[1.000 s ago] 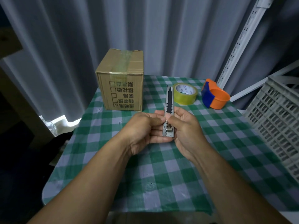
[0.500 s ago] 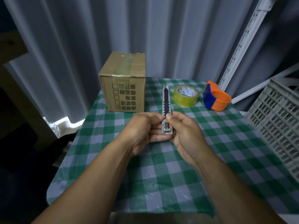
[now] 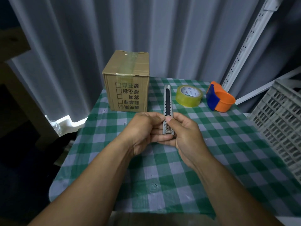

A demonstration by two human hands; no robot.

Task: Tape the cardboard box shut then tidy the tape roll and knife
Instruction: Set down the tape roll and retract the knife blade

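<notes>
A silver utility knife [image 3: 167,101] with a black slider track points away from me above the table's middle. My left hand [image 3: 143,129] and my right hand [image 3: 185,132] both grip its near end, and my right thumb rests on the slider. No blade shows at the far tip. The cardboard box [image 3: 128,85] stands at the back left of the table, with a clear tape strip running across its closed top and down its front. A roll of yellowish clear tape [image 3: 189,96] lies flat to the right of the knife.
An orange and blue tape dispenser [image 3: 219,99] sits right of the roll. The table carries a green and white checked cloth [image 3: 162,176]. A grey plastic crate [image 3: 283,121] stands at the right edge, a white slotted rail [image 3: 247,44] behind it, grey curtains at the back.
Both hands keep hold of the knife in nearly the same pose. My right thumb has shifted slightly along the slider. The view has tilted down a little.
</notes>
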